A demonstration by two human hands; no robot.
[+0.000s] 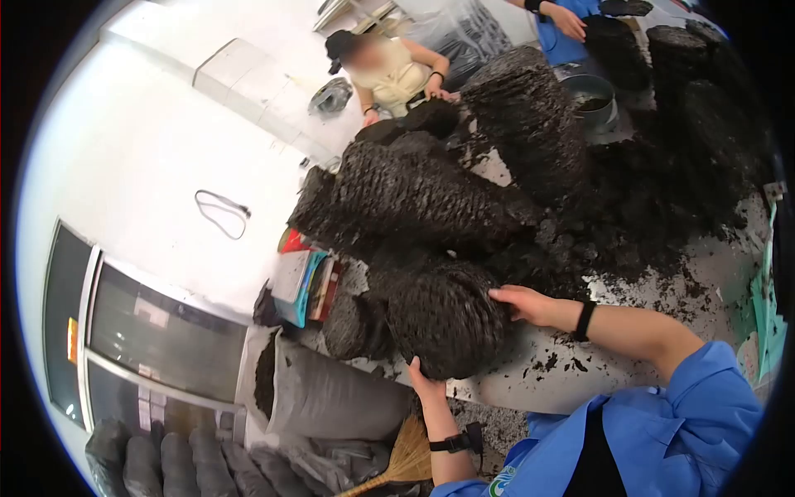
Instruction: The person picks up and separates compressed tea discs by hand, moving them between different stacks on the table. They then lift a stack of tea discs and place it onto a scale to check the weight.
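Observation:
A thick stack of dark, thin round sheets (443, 319), which looks like dried seaweed, is between my two hands at the near edge of the table. My left hand (426, 383) grips its lower edge, thumb showing and the other fingers hidden behind it. On the right side of the stack, my right hand (526, 305) holds the rim, with part of its fingers out of sight. Just beyond lies a long toppled pile of the same ridged dark sheets (406, 186). A smaller dark bundle (346, 327) sits left of the held stack.
Dark crumbs and flakes (613, 240) cover much of the white table (530, 373). Taller piles (530, 116) and a metal pot (590, 103) stand farther back. A co-worker (397, 79) handles dark bundles opposite. A filled sack (331, 389) and a broom (410, 455) are at lower left.

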